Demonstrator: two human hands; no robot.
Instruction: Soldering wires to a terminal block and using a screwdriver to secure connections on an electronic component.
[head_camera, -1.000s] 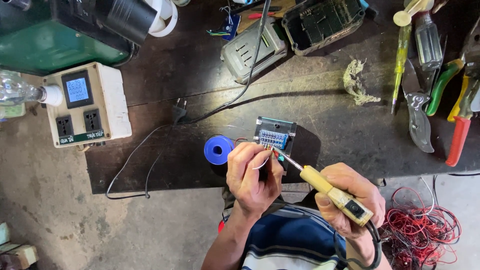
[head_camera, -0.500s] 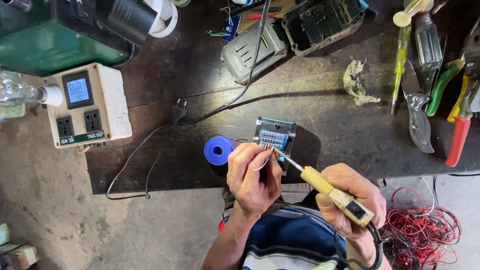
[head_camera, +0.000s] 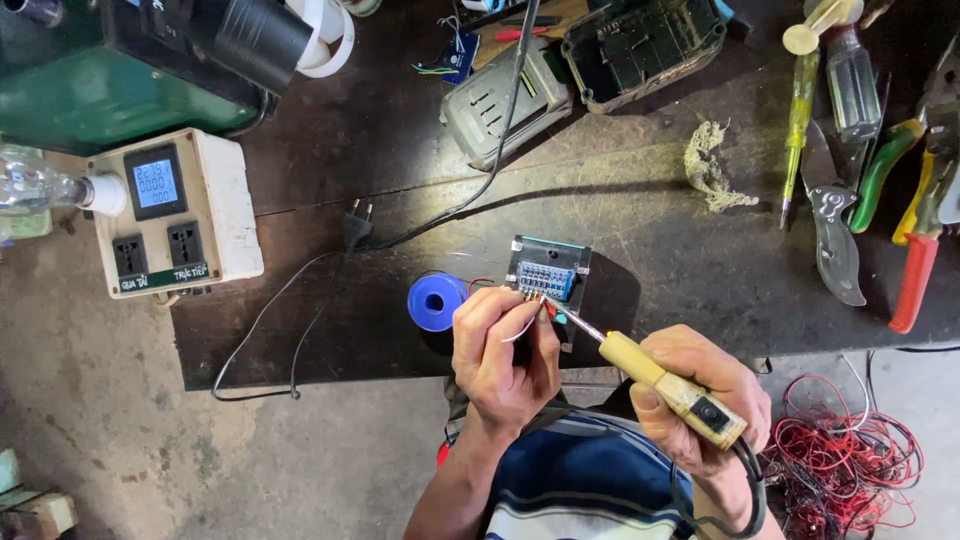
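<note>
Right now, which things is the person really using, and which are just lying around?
In use:
left hand pinching a thin solder wire
right hand holding the soldering iron
small circuit board
blue spool

Lying about:
pliers
screwdrivers
socket box
rag scrap
red wire tangle

Dark workbench (head_camera: 650, 250) (worn) carries circuit board (head_camera: 548, 272), blue spool (head_camera: 436, 301), meter box (head_camera: 172, 214), pliers (head_camera: 915, 250).

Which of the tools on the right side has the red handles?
The pliers at the far right edge have red handles. The cutters beside them have green ones, and the screwdriver is yellow.
</note>
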